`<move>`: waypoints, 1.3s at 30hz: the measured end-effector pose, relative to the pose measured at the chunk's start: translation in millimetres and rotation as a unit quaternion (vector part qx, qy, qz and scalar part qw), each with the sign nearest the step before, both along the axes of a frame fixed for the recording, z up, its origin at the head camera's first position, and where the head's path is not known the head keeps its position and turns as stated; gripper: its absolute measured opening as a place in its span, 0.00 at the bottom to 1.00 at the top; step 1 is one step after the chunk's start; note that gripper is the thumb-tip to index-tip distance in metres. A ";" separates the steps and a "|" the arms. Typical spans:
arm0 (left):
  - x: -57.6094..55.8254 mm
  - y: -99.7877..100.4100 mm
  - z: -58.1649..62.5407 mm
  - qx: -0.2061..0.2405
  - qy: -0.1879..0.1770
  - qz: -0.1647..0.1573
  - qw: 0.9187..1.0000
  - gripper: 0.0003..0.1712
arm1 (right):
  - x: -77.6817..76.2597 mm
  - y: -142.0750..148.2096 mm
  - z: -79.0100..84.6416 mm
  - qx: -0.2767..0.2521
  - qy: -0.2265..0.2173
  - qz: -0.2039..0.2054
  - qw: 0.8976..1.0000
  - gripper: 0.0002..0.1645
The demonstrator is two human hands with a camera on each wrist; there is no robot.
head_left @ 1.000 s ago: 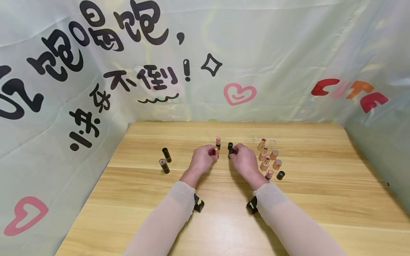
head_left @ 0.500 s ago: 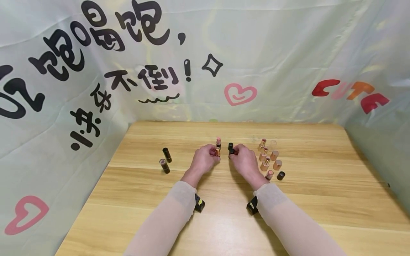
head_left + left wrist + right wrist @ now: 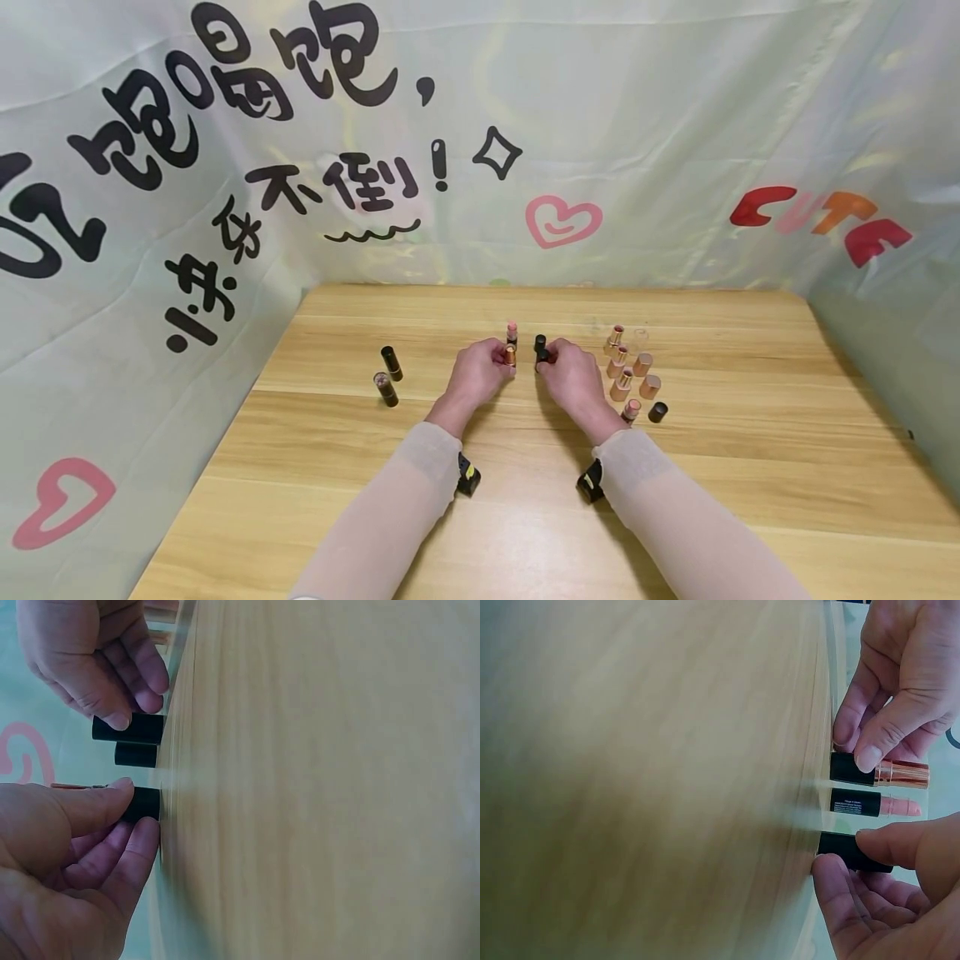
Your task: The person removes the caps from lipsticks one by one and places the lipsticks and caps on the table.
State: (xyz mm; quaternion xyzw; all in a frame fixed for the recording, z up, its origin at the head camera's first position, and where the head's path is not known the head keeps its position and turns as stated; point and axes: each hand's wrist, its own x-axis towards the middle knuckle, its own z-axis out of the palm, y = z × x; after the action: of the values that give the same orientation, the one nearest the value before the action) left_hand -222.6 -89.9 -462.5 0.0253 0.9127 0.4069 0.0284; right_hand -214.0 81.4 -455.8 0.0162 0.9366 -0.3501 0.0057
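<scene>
Near the table's middle, my left hand [image 3: 480, 372] pinches an uncapped lipstick [image 3: 904, 774] by its black base; its copper-coloured tube points up. My right hand [image 3: 573, 375] holds a black lipstick cap [image 3: 847, 850] between thumb and fingers, its lower end at the tabletop. Both hands are side by side with a small gap between them. Just behind the left hand stands another open lipstick [image 3: 512, 333] with a pink bullet and black base. A second black cap [image 3: 539, 342] stands behind the one in my right hand.
To the right stand several open lipsticks [image 3: 620, 385], rose-gold caps [image 3: 650, 386], a black cap [image 3: 657, 412] and a clear cap [image 3: 641, 337]. Two dark lipstick tubes [image 3: 391, 364] stand at the left. A printed cloth [image 3: 660, 150] hangs behind the wooden table [image 3: 750, 467].
My left hand has shifted very slightly to the right with the lipstick. The right hand and the cap in it look unchanged.
</scene>
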 end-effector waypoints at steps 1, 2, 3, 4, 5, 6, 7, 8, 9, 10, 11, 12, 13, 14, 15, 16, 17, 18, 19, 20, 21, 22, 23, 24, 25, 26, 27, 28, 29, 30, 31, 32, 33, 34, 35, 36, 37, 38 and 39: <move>-0.1 0.1 0.2 -0.001 0.000 0.000 1.000 0.10 | 0.0 0.0 0.2 0.000 -0.001 -0.001 1.000 0.18; -0.1 0.2 0.2 -0.001 0.000 0.000 1.000 0.10 | 0.0 0.0 0.3 0.000 -0.001 -0.001 1.000 0.18; -0.2 0.2 0.1 -0.002 0.000 0.000 1.000 0.10 | 0.0 0.1 0.3 0.000 -0.002 -0.002 1.000 0.19; -0.3 0.2 0.0 -0.002 0.001 0.000 1.000 0.10 | 0.1 0.3 0.3 0.000 -0.002 -0.002 1.000 0.19; -0.3 0.3 0.0 -0.002 0.000 0.000 1.000 0.11 | 0.1 0.3 0.3 0.000 -0.003 -0.002 1.000 0.19; -0.2 0.3 0.0 -0.001 0.000 -0.001 1.000 0.11 | 0.1 0.5 0.3 0.000 -0.003 -0.002 1.000 0.19; -0.1 0.4 0.1 0.000 -0.001 -0.001 1.000 0.12 | 0.1 0.6 0.1 0.000 -0.004 -0.002 1.000 0.19; 0.3 0.4 0.2 0.001 -0.002 -0.002 1.000 0.12 | 0.2 0.8 -0.2 0.000 -0.004 -0.001 1.000 0.19; 0.6 0.4 0.2 0.002 -0.002 -0.002 1.000 0.13 | 0.4 0.9 -0.5 0.000 -0.005 -0.001 1.000 0.19; 1.0 0.6 0.3 0.002 -0.004 -0.003 1.000 0.14 | 0.5 0.9 -0.7 -0.001 -0.005 -0.001 1.000 0.20; 1.6 0.7 0.5 0.002 -0.006 -0.003 1.000 0.15 | 0.8 0.8 -1.1 -0.002 -0.006 -0.002 1.000 0.20; 2.3 0.7 0.7 0.003 -0.009 -0.004 1.000 0.16 | 1.0 0.8 -1.3 -0.003 -0.007 -0.003 1.000 0.21; 2.7 0.9 0.7 0.004 -0.012 -0.004 1.000 0.17 | 1.5 0.7 -1.4 -0.005 -0.007 -0.004 1.000 0.21; 3.1 1.0 0.6 0.004 -0.015 -0.004 1.000 0.19 | 2.2 0.7 -1.3 -0.007 -0.008 -0.006 1.000 0.21; 4.0 1.1 1.0 0.005 -0.019 -0.003 1.000 0.20 | 2.7 0.6 -1.2 -0.009 -0.007 -0.008 1.000 0.22; 5.1 1.1 1.6 0.007 -0.024 -0.001 1.000 0.22 | 3.5 0.5 -0.7 -0.012 -0.007 -0.009 1.000 0.22; 6.2 1.0 2.3 0.008 -0.029 -0.001 1.000 0.23 | 4.4 0.6 -0.3 -0.014 -0.006 -0.011 1.000 0.23; 7.4 0.8 3.2 0.008 -0.033 0.001 0.999 0.25 | 5.2 0.7 0.4 -0.017 -0.005 -0.011 1.000 0.24; 8.6 0.7 4.1 0.007 -0.037 0.003 0.999 0.27 | 6.3 0.8 1.1 -0.020 -0.005 -0.013 1.000 0.24; 10.3 0.4 5.3 0.004 -0.041 0.005 0.999 0.28 | 7.4 1.0 1.8 -0.023 -0.004 -0.015 1.000 0.25; 12.3 0.1 6.9 0.002 -0.044 0.007 0.999 0.30 | 8.5 1.0 2.8 -0.027 -0.003 -0.016 1.000 0.27; 14.3 -0.4 8.4 -0.001 -0.046 0.010 0.999 0.31 | 9.7 1.0 3.6 -0.032 -0.002 -0.017 0.999 0.28; 16.4 -0.9 10.2 -0.005 -0.045 0.012 0.999 0.32 | 11.1 0.9 4.6 -0.036 0.000 -0.019 0.999 0.29; 18.8 -1.5 12.3 -0.010 -0.044 0.015 0.999 0.33 | 12.5 0.9 5.7 -0.041 0.003 -0.020 0.999 0.31; 21.6 -2.0 14.6 -0.014 -0.043 0.018 0.999 0.33 | 14.0 0.9 6.9 -0.046 0.007 -0.022 0.999 0.32; 24.7 -2.7 17.3 -0.017 -0.039 0.020 0.999 0.32 | 15.4 0.9 8.2 -0.051 0.013 -0.022 0.998 0.33; 28.1 -3.5 20.2 -0.019 -0.034 0.022 0.999 0.30 | 17.0 0.8 9.6 -0.054 0.019 -0.024 0.998 0.34; 31.5 -4.4 23.5 -0.023 -0.029 0.023 0.999 0.29 | 18.7 0.8 10.9 -0.058 0.025 -0.025 0.998 0.35; 35.0 -5.2 27.1 -0.027 -0.023 0.024 0.999 0.27 | 20.5 0.6 12.5 -0.062 0.031 -0.027 0.997 0.36; 38.5 -6.1 30.7 -0.030 -0.018 0.025 0.999 0.26 | 22.1 0.8 13.8 -0.065 0.038 -0.026 0.997 0.37; 42.3 -7.0 34.7 -0.034 -0.010 0.026 0.999 0.24 | 23.9 0.5 15.2 -0.067 0.045 -0.028 0.996 0.37; 46.4 -8.2 39.1 -0.038 -0.001 0.028 0.999 0.23 | 25.8 0.2 16.5 -0.069 0.053 -0.028 0.996 0.37; 50.2 -9.8 43.5 -0.043 0.009 0.029 0.999 0.23 | 27.9 -0.4 17.9 -0.071 0.060 -0.029 0.995 0.37; 54.2 -11.8 48.2 -0.046 0.019 0.032 0.998 0.22 | 30.1 -1.0 19.4 -0.072 0.068 -0.029 0.995 0.37; 58.2 -14.2 52.8 -0.050 0.032 0.036 0.998 0.22 | 32.1 -1.8 20.7 -0.072 0.076 -0.028 0.994 0.36; 62.2 -17.3 57.1 -0.054 0.046 0.040 0.997 0.21 | 34.3 -2.6 22.0 -0.072 0.085 -0.025 0.993 0.35; 66.6 -21.0 61.5 -0.058 0.060 0.044 0.996 0.21 | 36.7 -3.8 23.3 -0.073 0.092 -0.025 0.993 0.34; 70.6 -25.3 65.3 -0.061 0.075 0.048 0.994 0.19 | 38.7 -4.8 24.5 -0.074 0.100 -0.022 0.992 0.33; 74.4 -30.2 68.7 -0.062 0.089 0.052 0.993 0.17 | 41.0 -5.9 25.8 -0.077 0.106 -0.019 0.991 0.32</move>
State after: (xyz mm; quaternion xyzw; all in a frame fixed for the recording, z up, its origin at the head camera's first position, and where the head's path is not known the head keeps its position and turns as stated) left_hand -148.2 -120.1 -393.8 0.0118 0.9352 0.3463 -0.0731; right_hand -173.0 75.4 -430.0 -0.0039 0.9016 -0.4210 -0.0994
